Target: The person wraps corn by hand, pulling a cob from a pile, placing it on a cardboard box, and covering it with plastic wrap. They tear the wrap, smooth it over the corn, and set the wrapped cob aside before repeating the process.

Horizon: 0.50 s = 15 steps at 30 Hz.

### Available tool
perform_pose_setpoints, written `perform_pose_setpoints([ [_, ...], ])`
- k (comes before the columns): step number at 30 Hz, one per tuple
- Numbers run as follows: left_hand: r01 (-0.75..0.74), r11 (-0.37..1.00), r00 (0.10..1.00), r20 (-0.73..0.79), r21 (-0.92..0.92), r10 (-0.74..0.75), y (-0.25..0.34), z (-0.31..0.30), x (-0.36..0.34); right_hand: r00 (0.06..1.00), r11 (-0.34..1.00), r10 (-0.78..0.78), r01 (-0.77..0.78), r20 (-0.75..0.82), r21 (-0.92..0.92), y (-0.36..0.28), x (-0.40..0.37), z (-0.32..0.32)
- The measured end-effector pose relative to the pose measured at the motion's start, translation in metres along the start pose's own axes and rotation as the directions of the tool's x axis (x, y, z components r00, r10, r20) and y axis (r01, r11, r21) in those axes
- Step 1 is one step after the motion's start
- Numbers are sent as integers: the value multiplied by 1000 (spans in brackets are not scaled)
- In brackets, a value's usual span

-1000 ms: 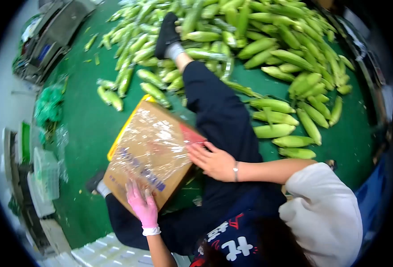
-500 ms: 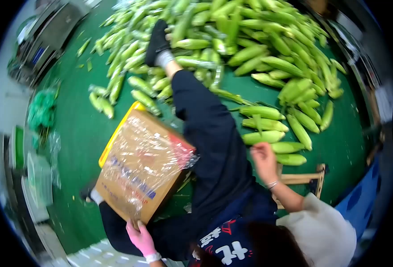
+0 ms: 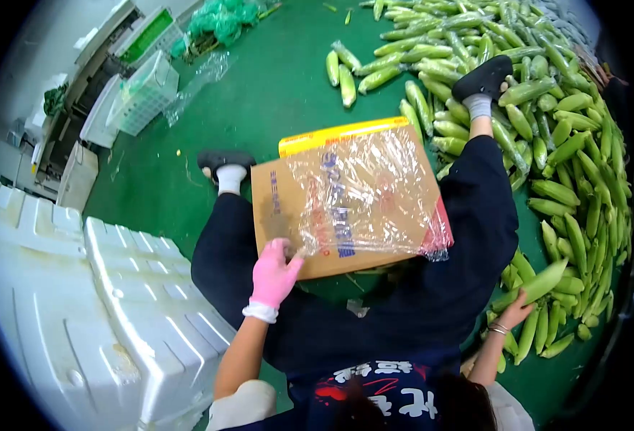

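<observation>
left hand [image 3: 274, 276], pink glove, fingers spread flat on near edge of film-covered cardboard box [image 3: 277, 205] between legs. right hand [image 3: 516, 313] grips corn ear [image 3: 544, 280] at edge of corn pile [image 3: 582, 144].

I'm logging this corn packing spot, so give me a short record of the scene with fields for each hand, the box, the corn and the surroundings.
left hand: pink glove, fingers resting on the near edge of the cardboard box
right hand: bare, gripping a corn ear
box: lies between the person's legs, clear film over its top
corn pile: green ears spread over the green floor
surroundings: white foam crates at the person's left
</observation>
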<state>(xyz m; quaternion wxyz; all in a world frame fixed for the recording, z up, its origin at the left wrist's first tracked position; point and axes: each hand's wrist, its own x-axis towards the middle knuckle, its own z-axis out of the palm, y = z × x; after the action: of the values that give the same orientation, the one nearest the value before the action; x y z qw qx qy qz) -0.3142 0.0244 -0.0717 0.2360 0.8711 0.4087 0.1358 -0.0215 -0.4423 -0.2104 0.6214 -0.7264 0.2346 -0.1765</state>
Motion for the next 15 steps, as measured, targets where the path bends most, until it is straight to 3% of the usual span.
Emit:
perform_pose_setpoints([
  [1,-81,992,997,2,98,81,2,4,4,979,988,-142,150,143,-42,-41,-6,-2],
  [2,-70,994,998,3,89,70,3,8,5,918,952,-276,303,286,-52,-83,-14,4],
  [3,-73,979,997,15,188,72,6,12,8,847,945,-294,327,442,2,-125,-34,19],
  [4,-82,954,997,26,288,78,8,13,11,753,938,-311,340,580,61,-159,-60,40],
  [6,-78,946,997,51,314,65,5,16,14,438,759,-454,646,776,79,-198,-103,87],
  [7,-117,943,992,91,313,93,1,20,16,341,832,-385,531,858,162,-221,-140,114],
  [8,-152,938,985,129,311,117,-2,23,17,94,667,-534,659,840,349,-219,-158,143],
  [10,-166,932,980,159,321,120,6,17,17,-244,537,-512,658,824,528,-200,-190,189],
  [12,-79,953,977,214,291,15,5,11,20,-335,541,-464,626,820,562,-178,-216,209],
  [14,-23,975,989,150,220,-10,-10,-1,8,-359,568,-411,619,838,543,-168,-216,206],
  [15,353,898,908,328,-263,-261,-17,-17,1,-466,466,-363,659,807,590,-176,-210,200],
])
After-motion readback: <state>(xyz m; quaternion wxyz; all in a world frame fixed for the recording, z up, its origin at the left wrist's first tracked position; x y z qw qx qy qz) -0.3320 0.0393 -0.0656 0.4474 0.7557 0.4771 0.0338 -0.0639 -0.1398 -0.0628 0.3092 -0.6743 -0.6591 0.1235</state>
